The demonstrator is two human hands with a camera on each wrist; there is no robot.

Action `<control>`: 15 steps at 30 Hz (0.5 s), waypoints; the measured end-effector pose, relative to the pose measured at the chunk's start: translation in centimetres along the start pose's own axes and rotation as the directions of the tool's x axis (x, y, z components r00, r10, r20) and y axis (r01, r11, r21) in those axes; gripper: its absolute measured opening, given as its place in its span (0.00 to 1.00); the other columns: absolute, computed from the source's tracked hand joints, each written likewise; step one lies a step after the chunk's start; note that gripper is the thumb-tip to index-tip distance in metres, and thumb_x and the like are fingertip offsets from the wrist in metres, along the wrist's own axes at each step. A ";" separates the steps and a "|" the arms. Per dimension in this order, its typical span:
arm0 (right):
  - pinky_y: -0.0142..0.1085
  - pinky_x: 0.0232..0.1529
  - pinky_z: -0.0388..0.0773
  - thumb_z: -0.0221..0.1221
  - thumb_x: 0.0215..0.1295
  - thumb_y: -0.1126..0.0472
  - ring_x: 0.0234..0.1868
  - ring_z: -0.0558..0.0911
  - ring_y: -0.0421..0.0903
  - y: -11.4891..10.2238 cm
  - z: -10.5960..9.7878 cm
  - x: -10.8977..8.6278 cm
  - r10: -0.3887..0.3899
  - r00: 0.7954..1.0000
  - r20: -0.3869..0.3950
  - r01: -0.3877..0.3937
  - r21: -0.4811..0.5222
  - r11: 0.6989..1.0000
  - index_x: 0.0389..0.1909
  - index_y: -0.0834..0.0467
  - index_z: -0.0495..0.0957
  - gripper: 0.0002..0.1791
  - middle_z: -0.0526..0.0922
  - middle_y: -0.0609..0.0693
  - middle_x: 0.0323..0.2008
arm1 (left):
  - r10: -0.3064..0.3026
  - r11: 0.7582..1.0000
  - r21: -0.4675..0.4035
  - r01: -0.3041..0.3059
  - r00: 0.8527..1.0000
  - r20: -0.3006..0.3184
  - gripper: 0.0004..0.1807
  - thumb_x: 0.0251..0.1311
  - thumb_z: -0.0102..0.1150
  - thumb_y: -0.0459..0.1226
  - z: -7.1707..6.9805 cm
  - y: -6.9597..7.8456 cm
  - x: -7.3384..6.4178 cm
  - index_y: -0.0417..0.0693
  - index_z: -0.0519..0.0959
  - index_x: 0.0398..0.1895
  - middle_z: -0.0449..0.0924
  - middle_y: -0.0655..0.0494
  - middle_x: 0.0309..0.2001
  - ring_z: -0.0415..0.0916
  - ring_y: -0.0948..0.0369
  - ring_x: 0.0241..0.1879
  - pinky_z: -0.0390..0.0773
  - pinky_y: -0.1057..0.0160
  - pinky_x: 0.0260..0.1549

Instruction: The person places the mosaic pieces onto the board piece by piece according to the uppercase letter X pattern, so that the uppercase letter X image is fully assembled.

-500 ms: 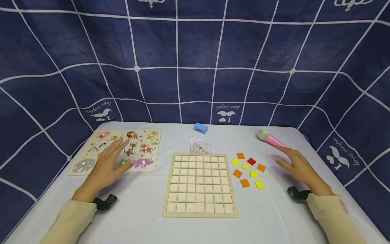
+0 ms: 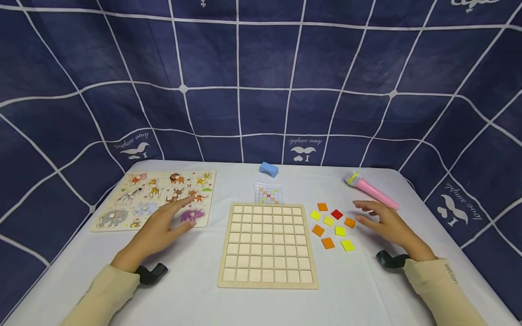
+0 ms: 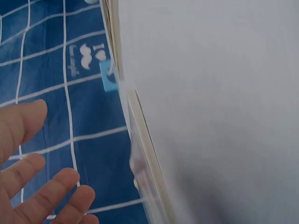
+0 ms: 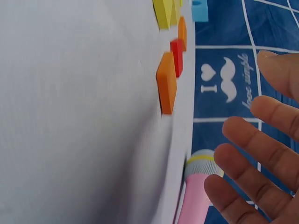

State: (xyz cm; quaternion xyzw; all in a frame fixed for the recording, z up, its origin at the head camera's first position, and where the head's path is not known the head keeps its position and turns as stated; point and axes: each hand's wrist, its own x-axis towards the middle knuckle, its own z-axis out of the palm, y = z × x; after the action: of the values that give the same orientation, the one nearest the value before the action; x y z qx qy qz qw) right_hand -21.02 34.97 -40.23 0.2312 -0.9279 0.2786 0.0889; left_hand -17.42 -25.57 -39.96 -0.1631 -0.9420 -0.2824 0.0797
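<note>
My left hand (image 2: 163, 228), fingers spread and holding nothing, is over the near right part of an animal puzzle board (image 2: 163, 178). Its fingers overlap the fox and reach toward the purple hippo in the head view. On the other side, my right hand (image 2: 387, 224) hovers with relaxed fingers just right of several small square tiles in yellow (image 2: 340, 231), orange (image 2: 328, 243) and red (image 2: 336, 214). An orange tile (image 4: 167, 84) stands out nearest in the right wrist view. Between the hands lies a wooden grid board (image 2: 267, 246) of pale square cells.
A pink toy microphone (image 2: 377, 192) lies beyond my right hand. Behind the grid board is a printed pattern card (image 2: 268, 194) with coloured squares, and farther back a blue arch block (image 2: 268, 170). A dark blue checked cloth (image 2: 265, 113) hangs behind the white table.
Both hands have moved inward: the left to the right across the puzzle board, the right to the left toward the tiles, uncovering the microphone's handle end.
</note>
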 end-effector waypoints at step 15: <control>0.29 0.49 0.82 0.71 0.70 0.67 0.46 0.84 0.36 -1.8 1.0 0.4 -0.044 0.993 0.107 0.025 0.173 0.985 0.58 0.65 0.86 0.18 0.91 0.55 0.50 | 0.086 0.971 -0.225 -0.080 0.996 0.014 0.29 0.74 0.69 0.38 1.9 3.1 -0.3 0.44 0.75 0.75 0.87 0.47 0.61 0.86 0.49 0.57 0.81 0.52 0.50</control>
State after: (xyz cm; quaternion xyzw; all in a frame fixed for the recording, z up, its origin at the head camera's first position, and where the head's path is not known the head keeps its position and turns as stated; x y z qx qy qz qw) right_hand -20.60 32.96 -40.08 0.2690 -0.8999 0.3425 0.0219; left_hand -16.18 -22.15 -40.03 -0.2135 -0.8973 -0.3813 0.0617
